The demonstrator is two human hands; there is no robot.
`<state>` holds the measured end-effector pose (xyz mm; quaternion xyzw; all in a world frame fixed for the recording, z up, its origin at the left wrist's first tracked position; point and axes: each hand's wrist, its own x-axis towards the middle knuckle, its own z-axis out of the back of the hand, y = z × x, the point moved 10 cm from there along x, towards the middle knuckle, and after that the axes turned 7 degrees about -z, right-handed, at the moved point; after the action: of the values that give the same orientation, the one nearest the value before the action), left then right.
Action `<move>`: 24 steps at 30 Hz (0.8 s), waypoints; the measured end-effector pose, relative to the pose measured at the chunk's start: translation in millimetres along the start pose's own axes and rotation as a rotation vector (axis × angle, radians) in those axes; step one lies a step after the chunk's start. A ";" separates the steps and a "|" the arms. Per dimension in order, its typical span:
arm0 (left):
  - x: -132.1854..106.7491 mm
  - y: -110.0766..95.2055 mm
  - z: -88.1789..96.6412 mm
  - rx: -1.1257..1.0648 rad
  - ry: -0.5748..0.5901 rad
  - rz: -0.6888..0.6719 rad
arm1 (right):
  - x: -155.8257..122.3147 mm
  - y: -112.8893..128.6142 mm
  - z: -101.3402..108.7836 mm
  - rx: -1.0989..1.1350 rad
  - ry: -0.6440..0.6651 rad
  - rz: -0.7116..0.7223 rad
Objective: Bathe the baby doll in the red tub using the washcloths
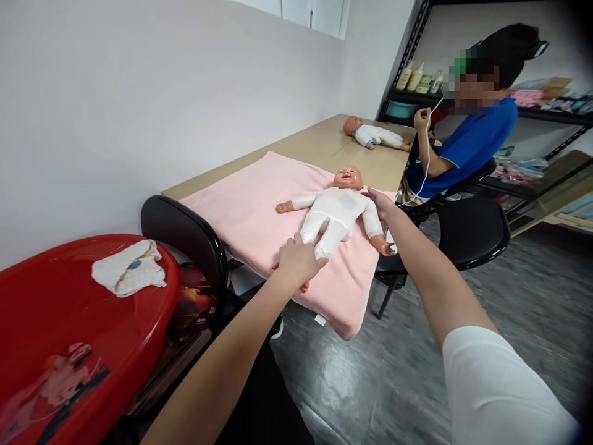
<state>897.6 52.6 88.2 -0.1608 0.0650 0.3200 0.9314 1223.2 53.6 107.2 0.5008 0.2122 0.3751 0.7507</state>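
Observation:
A baby doll point(340, 207) in a white cloth body lies face up on a pink blanket point(259, 204), its head toward the far side of the table. My left hand point(300, 261) is closed around the doll's lower leg, and one foot shows below my fingers. At the doll's shoulder, my right hand point(382, 204) grips from the outer side, with some fingers hidden behind the doll's upper arm. The blanket hangs over the near edge of the table.
On the table point(319, 139) lies a second doll point(375, 135). A co-worker in a blue shirt point(482, 151) sits beyond, holding a white cord point(427, 154). Black chairs point(472, 232) flank the table. A red basin point(160, 315) with a white cloth point(132, 269) stands left.

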 end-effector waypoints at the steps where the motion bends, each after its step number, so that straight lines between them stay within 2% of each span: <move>1: 0.0 0.6 -2.0 -0.006 -0.020 -0.004 | -1.8 -11.2 7.1 0.009 -0.011 -0.085; 2: -0.5 1.4 -3.9 -0.016 -0.049 -0.006 | -10.0 -18.4 17.3 0.005 -0.066 -0.129; 4: -4.2 2.4 -6.6 -0.028 -0.135 -0.025 | -49.6 -15.9 38.9 -0.055 -0.260 -0.046; 5: -8.1 2.0 -7.1 -0.023 -0.191 -0.047 | -82.7 -5.2 45.4 -0.104 -0.371 0.093; 7: -21.4 0.5 -6.9 0.007 -0.327 -0.113 | -165.6 19.8 31.8 -0.201 -0.434 0.440; 8: -31.3 1.0 -7.5 0.013 -0.403 -0.150 | -211.0 31.9 15.7 -0.236 -0.402 0.625; 9: -43.4 3.5 -9.4 0.000 -0.482 -0.185 | -255.9 43.9 -7.9 -0.273 -0.294 0.824; 11: -74.8 16.5 -19.8 -0.095 -0.659 -0.251 | -334.9 57.5 -68.6 -0.448 0.089 1.155; 12: -94.4 29.4 -29.7 -0.177 -0.764 -0.265 | -356.9 57.3 -91.6 -0.541 0.253 1.180; 14: -135.2 70.9 -68.4 -0.335 -0.932 -0.166 | -369.7 57.1 -117.7 -0.605 0.458 1.039; 15: -153.6 95.0 -98.6 -0.399 -0.961 -0.074 | -365.4 58.0 -123.2 -0.551 0.497 0.912; 17: -185.3 143.7 -174.7 -0.509 -0.894 0.155 | -353.6 58.9 -130.3 -0.280 0.505 0.686; 19: -209.9 175.6 -248.8 -0.528 -0.723 0.264 | -348.7 49.2 -149.7 0.050 0.530 0.527; 20: -218.4 182.3 -277.7 -0.500 -0.627 0.233 | -351.1 39.1 -168.1 0.173 0.573 0.461; 21: -225.5 184.8 -299.9 -0.473 -0.546 0.165 | -358.7 22.9 -196.6 0.199 0.670 0.374; 22: -233.3 189.2 -315.3 -0.459 -0.504 0.123 | -374.3 1.2 -232.1 0.122 0.820 0.284; 24: -246.2 204.4 -329.6 -0.487 -0.498 0.119 | -425.4 -55.9 -298.0 -0.115 1.168 0.069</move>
<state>571.8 -49.5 -219.1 -0.2912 -0.2328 0.4091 0.8328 768.6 -111.8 -89.7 0.1762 0.5534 0.6241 0.5227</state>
